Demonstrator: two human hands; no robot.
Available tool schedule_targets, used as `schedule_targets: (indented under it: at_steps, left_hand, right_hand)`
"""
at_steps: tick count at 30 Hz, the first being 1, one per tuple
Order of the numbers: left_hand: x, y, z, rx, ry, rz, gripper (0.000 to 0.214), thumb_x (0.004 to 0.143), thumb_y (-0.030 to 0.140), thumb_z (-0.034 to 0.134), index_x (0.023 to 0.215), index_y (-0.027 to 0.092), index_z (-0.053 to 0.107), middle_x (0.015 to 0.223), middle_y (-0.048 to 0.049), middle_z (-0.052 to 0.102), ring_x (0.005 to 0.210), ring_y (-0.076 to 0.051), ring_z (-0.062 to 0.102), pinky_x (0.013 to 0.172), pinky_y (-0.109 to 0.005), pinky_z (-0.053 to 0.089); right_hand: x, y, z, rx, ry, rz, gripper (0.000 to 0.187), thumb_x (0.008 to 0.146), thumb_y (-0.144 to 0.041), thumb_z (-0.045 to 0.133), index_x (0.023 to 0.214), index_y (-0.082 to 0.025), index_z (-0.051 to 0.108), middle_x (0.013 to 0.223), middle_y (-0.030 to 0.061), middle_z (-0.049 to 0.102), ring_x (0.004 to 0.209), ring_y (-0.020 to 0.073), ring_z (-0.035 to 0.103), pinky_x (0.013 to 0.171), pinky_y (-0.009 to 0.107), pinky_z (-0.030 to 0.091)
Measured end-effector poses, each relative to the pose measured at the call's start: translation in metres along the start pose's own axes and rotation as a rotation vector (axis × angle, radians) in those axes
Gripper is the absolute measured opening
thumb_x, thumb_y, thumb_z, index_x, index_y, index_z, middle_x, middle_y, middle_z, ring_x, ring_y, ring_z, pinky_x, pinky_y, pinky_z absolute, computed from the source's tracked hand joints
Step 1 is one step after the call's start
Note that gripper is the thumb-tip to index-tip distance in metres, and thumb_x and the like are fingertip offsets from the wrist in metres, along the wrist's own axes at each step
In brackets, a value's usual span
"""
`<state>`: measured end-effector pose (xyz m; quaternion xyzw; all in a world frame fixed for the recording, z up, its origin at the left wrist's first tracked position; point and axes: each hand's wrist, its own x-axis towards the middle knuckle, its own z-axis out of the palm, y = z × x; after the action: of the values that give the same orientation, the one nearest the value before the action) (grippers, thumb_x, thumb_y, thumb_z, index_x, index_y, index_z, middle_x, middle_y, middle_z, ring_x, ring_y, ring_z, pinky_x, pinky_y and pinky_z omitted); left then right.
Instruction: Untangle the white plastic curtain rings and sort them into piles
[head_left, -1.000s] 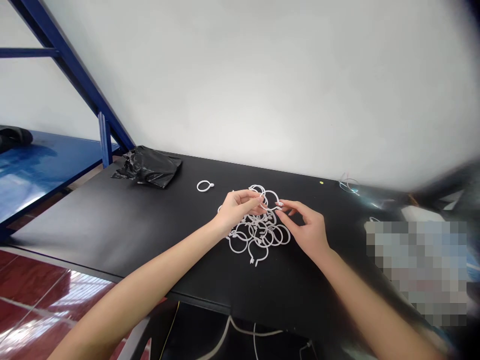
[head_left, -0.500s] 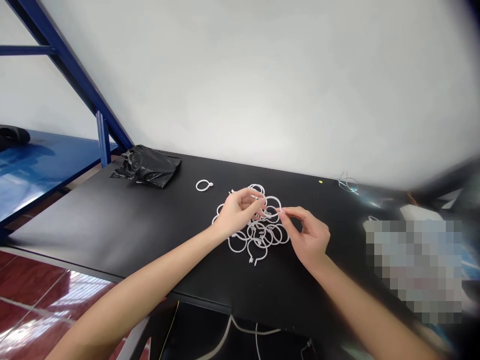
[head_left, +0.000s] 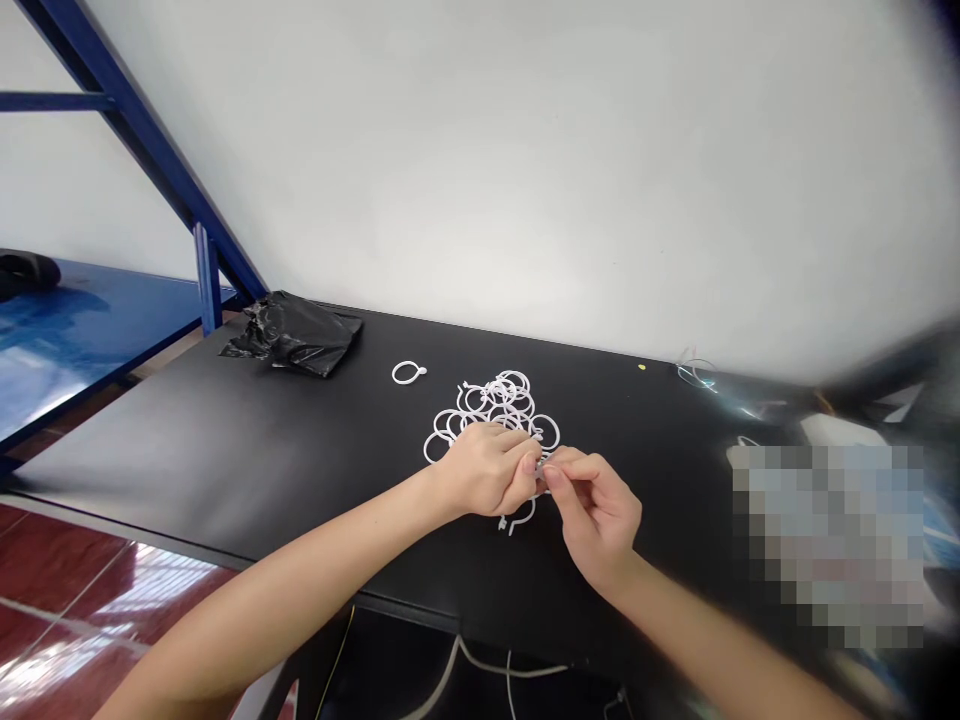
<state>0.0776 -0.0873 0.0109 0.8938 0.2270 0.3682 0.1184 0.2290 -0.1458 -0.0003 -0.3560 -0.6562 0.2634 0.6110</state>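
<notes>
A pile of several white plastic rings point(head_left: 491, 405) lies on the black table point(head_left: 225, 450). My left hand point(head_left: 487, 475) and my right hand point(head_left: 596, 510) meet just in front of the pile, fingertips pinched together on one white ring point(head_left: 538, 462) between them. Most of that ring is hidden by my fingers. Another ring point(head_left: 517, 518) pokes out below my hands. A single white ring point(head_left: 407, 373) lies apart to the left of the pile.
A crumpled black plastic bag point(head_left: 296, 330) lies at the table's back left. A clear ring-like item point(head_left: 694, 372) sits at the back right by the white wall. Blue metal shelving point(head_left: 112, 300) stands to the left. Cables point(head_left: 480, 670) hang under the table's front edge.
Both hands have drawn back from the top of the pile toward the table's front and closed together, now pinching one ring between them. The far rings of the pile are uncovered.
</notes>
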Motion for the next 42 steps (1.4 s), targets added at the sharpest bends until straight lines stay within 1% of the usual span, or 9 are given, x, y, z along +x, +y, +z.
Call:
schedule_targets:
  at_steps: [4, 7, 12, 16, 19, 28, 32, 35, 42]
  left_hand:
    - [0.002, -0.001, -0.001, 0.066, -0.016, -0.018, 0.038, 0.093, 0.023, 0.025, 0.062, 0.020, 0.048, 0.055, -0.0023, 0.050, 0.046, -0.013, 0.036, 0.051, -0.029, 0.029]
    - [0.006, -0.018, -0.014, 0.164, 0.019, -0.132, 0.035, 0.095, 0.026, 0.029, 0.071, 0.019, 0.053, 0.063, -0.0035, 0.056, 0.053, -0.014, 0.045, 0.054, -0.028, 0.032]
    - [-0.001, -0.085, -0.054, 0.412, 0.151, -0.559, 0.033, 0.098, 0.041, 0.039, 0.086, 0.019, 0.059, 0.084, -0.0079, 0.066, 0.084, -0.022, 0.057, 0.070, -0.030, 0.041]
    - [-0.024, -0.134, -0.068, 0.489, 0.104, -0.701, 0.030, 0.096, 0.042, 0.045, 0.091, 0.017, 0.061, 0.094, -0.0106, 0.066, 0.092, -0.026, 0.056, 0.082, -0.036, 0.043]
    - [-0.035, -0.148, -0.063, 0.487, 0.062, -0.718, 0.024, 0.093, 0.037, 0.049, 0.090, 0.017, 0.062, 0.099, -0.0113, 0.063, 0.094, -0.026, 0.056, 0.082, -0.036, 0.045]
    - [-0.025, -0.131, -0.060, 0.524, 0.044, -0.702, 0.026, 0.096, 0.030, 0.041, 0.094, 0.016, 0.063, 0.104, -0.0127, 0.062, 0.099, -0.029, 0.055, 0.085, -0.042, 0.044]
    - [-0.009, -0.100, -0.052, 0.419, 0.044, -0.506, 0.027, 0.098, 0.029, 0.038, 0.097, 0.017, 0.062, 0.102, -0.0102, 0.063, 0.097, -0.025, 0.055, 0.088, -0.040, 0.043]
    - [0.000, -0.073, -0.036, 0.256, -0.050, -0.321, 0.028, 0.099, 0.034, 0.041, 0.107, 0.017, 0.061, 0.108, -0.0103, 0.063, 0.101, -0.024, 0.055, 0.092, -0.039, 0.044]
    - [0.001, -0.048, -0.010, 0.054, -0.175, -0.251, 0.036, 0.100, 0.039, 0.039, 0.126, 0.020, 0.054, 0.131, -0.0130, 0.056, 0.124, -0.027, 0.048, 0.104, -0.045, 0.037]
  right_hand:
    - [0.004, 0.004, -0.001, 0.000, 0.003, 0.081, 0.014, 0.091, -0.016, 0.059, 0.079, -0.023, 0.060, 0.070, -0.0010, 0.065, 0.064, 0.0144, 0.063, 0.059, 0.027, 0.053]
    - [0.016, 0.009, -0.010, -0.043, 0.057, 0.188, 0.009, 0.094, -0.026, 0.055, 0.091, -0.023, 0.063, 0.075, 0.0016, 0.070, 0.068, 0.0166, 0.067, 0.066, 0.031, 0.056]
    - [0.032, 0.019, -0.026, -0.132, 0.185, 0.283, 0.019, 0.090, -0.035, 0.062, 0.103, -0.022, 0.061, 0.083, 0.0046, 0.072, 0.071, 0.0186, 0.069, 0.073, 0.037, 0.059]
    - [0.033, 0.026, -0.030, -0.185, 0.209, 0.276, 0.018, 0.087, -0.035, 0.065, 0.099, -0.021, 0.062, 0.084, 0.0054, 0.072, 0.069, 0.0179, 0.068, 0.071, 0.035, 0.060]
    - [0.032, 0.028, -0.028, -0.190, 0.197, 0.271, 0.018, 0.087, -0.035, 0.065, 0.096, -0.021, 0.063, 0.084, 0.0065, 0.072, 0.068, 0.0182, 0.068, 0.068, 0.035, 0.060]
    - [0.038, 0.032, -0.038, -0.401, 0.045, 0.225, 0.016, 0.088, -0.036, 0.062, 0.087, -0.020, 0.066, 0.082, 0.0060, 0.071, 0.069, 0.0189, 0.068, 0.068, 0.034, 0.058]
    - [0.043, 0.041, -0.045, -0.527, -0.144, 0.191, 0.018, 0.085, -0.038, 0.064, 0.087, -0.020, 0.069, 0.087, 0.0070, 0.069, 0.064, 0.0173, 0.063, 0.046, 0.027, 0.050]
    - [0.043, 0.048, -0.045, -0.585, -0.218, 0.187, 0.017, 0.083, -0.036, 0.065, 0.086, -0.021, 0.070, 0.083, 0.0058, 0.069, 0.056, 0.0148, 0.060, 0.041, 0.026, 0.045]
    - [0.044, 0.060, -0.050, -0.636, -0.161, 0.240, 0.020, 0.080, -0.037, 0.064, 0.080, -0.018, 0.071, 0.069, 0.0043, 0.071, 0.046, 0.0136, 0.055, 0.048, 0.029, 0.048]
